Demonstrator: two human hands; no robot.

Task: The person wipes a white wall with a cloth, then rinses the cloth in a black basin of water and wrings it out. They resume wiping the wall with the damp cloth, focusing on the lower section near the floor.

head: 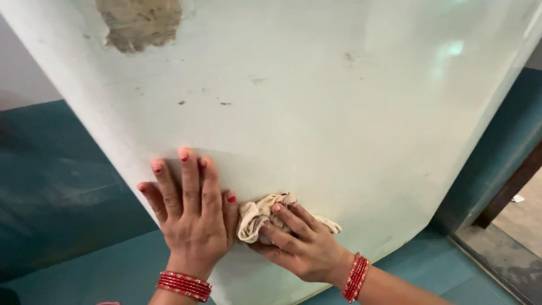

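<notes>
- The teal surface (62, 186) fills the far left, well beyond the outermost finger of the left hand, and shows again below both wrists.
- The left hand (192, 217) lies flat on the pale slab (339, 113), fingers straight and slightly spread, gripping nothing; the open palm reads as a brace, pressing to steady the body or the slab while the other hand works.
- Red bangles (184, 286) ring the left wrist, just behind the palm.
- Above the left fingertips, well apart from them, sit small brown specks (203, 103), and higher up a rough brownish patch (140, 22) near the slab's top edge.
- The cream cloth (261, 216) is bunched on the slab, touching the left thumb on one side and lying under the right fingers on the other; a loose end trails out past the right knuckles.
- The right hand (299, 243) has its fingers curled over and pressed down on the cloth, pinning the wad to the surface, probably so that it can be rubbed along without slipping.
- A dark floor strip (502, 260) lies well to the right of the right wrist.
</notes>
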